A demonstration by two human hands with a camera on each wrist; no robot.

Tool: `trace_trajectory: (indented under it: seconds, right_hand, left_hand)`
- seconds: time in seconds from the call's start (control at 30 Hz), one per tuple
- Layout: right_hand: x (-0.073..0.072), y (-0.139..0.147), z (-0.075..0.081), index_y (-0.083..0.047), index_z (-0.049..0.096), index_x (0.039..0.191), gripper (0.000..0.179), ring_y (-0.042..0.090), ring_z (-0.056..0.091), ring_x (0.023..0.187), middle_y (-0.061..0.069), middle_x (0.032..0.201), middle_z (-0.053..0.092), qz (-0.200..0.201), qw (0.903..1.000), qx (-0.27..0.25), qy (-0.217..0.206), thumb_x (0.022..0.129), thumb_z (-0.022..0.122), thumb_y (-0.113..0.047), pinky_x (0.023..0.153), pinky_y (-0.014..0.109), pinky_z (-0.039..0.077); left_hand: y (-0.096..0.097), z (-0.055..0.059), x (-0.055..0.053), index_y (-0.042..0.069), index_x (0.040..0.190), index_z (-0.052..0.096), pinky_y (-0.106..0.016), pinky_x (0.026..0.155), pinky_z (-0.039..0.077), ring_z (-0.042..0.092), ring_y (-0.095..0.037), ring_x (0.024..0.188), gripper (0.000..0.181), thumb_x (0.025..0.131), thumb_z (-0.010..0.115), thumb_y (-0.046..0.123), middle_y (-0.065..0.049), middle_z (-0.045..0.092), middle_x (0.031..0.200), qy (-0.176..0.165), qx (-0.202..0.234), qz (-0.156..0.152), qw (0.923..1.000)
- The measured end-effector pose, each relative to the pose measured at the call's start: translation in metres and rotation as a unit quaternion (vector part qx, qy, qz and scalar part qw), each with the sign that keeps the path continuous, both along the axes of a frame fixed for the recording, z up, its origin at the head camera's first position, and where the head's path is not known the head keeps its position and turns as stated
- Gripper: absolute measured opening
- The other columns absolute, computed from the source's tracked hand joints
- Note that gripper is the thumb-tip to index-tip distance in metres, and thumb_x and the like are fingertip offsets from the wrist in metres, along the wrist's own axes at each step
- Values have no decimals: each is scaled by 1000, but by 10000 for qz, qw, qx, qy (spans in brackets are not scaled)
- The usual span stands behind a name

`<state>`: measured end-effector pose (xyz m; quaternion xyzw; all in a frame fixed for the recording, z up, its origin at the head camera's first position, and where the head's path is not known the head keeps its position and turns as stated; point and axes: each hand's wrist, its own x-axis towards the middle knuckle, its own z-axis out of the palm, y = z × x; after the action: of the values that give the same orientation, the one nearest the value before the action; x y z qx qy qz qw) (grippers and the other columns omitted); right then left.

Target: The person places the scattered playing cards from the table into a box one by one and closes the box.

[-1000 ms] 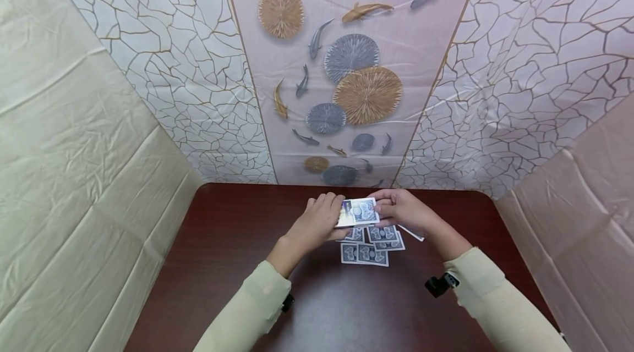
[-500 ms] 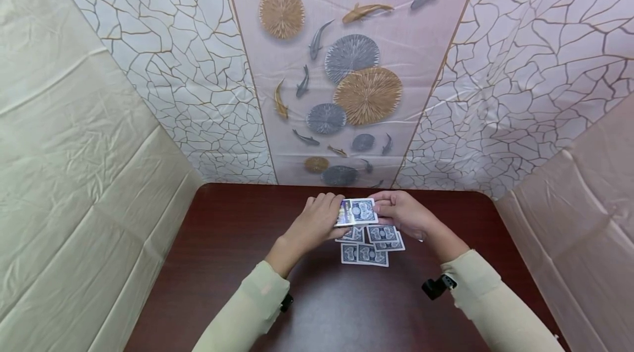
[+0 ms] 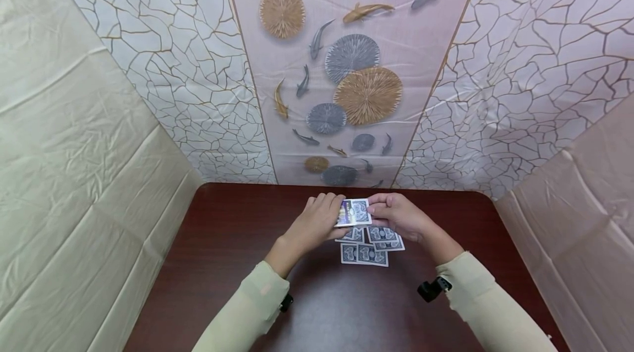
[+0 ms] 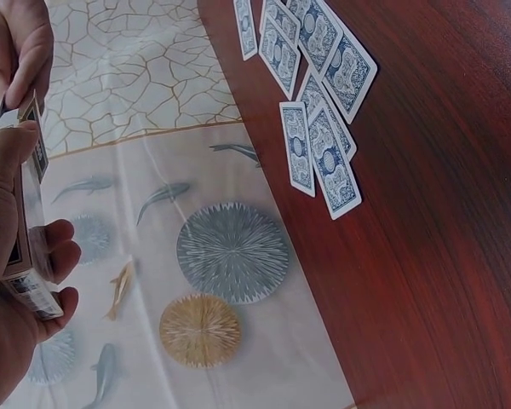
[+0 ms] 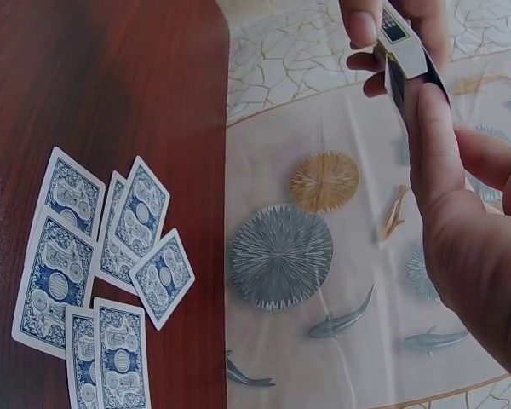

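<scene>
My left hand [image 3: 317, 219] grips a playing card box [image 3: 345, 212] over the far part of the table. The box's printed end [image 4: 36, 295] shows between thumb and fingers in the left wrist view. From the box's right end sticks a stack of blue-backed playing cards [image 3: 360, 210], partly inside it. My right hand [image 3: 403, 217] pinches the outer end of that stack, thumb on top. In the right wrist view its fingers lie along the box's open flap end [image 5: 411, 60]. Below both hands, several loose cards [image 3: 372, 254] lie face down, overlapping in small groups.
The dark red wooden table [image 3: 223, 286] ends at a patterned cloth wall [image 3: 317, 93] just behind the hands. Pale cloth walls [image 3: 74, 176] stand at both sides. Black wrist cameras [image 3: 434, 289] sit at the cuffs.
My right hand has moved left toward the box, and less of the card stack shows outside it. The left hand has hardly moved. The loose cards lie as before.
</scene>
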<state>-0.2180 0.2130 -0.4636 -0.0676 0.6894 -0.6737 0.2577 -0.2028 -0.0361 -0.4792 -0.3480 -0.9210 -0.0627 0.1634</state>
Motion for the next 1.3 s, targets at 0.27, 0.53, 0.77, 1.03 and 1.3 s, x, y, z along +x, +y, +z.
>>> trace_trajectory:
  seconds: [0.27, 0.53, 0.77, 1.03, 1.3]
  right_hand:
    - [1, -4, -2, 13, 54, 125, 26, 12, 73, 94, 5, 104, 70, -100, 9999, -21, 1, 104, 54, -3, 85, 29, 60]
    - [1, -7, -5, 7, 57, 120, 22, 12, 71, 91, 5, 105, 68, -81, 9999, -98, 108, 104, 56, -8, 82, 27, 60]
    - [1, -12, -12, -1, 59, 112, 11, 9, 68, 81, 0, 92, 68, -94, 9997, -192, 128, 103, 57, -6, 75, 23, 59]
    - [3, -22, -11, -3, 60, 102, 2, 8, 65, 73, -2, 81, 67, -195, 9995, -203, 159, 101, 58, -3, 69, 22, 57]
    - [6, -31, -8, -4, 52, 95, 10, 6, 62, 66, -3, 74, 63, -372, 9991, -131, 135, 99, 60, -2, 64, 21, 56]
  left_hand:
    - [1, -1, 0, 5, 137, 52, -35, 79, 45, 57, -22, 105, 71, 90, 72, 54, -8, 61, 121, 8, 40, 2, 10000]
    - [0, -1, -1, 4, 137, 53, -36, 79, 46, 58, -22, 103, 71, 90, 73, 53, -8, 62, 120, -6, 114, 5, 9999]
    - [0, -1, 0, 4, 136, 53, -35, 77, 44, 58, -21, 102, 71, 90, 72, 55, -7, 62, 118, 59, 76, -19, 10000]
    - [1, -1, 0, 5, 135, 54, -35, 78, 44, 58, -22, 103, 69, 90, 71, 55, -7, 62, 118, 82, 93, -56, 9999]
    - [2, -4, 1, 4, 131, 56, -37, 77, 45, 59, -24, 100, 67, 88, 76, 50, -8, 63, 115, 171, 235, -96, 9995]
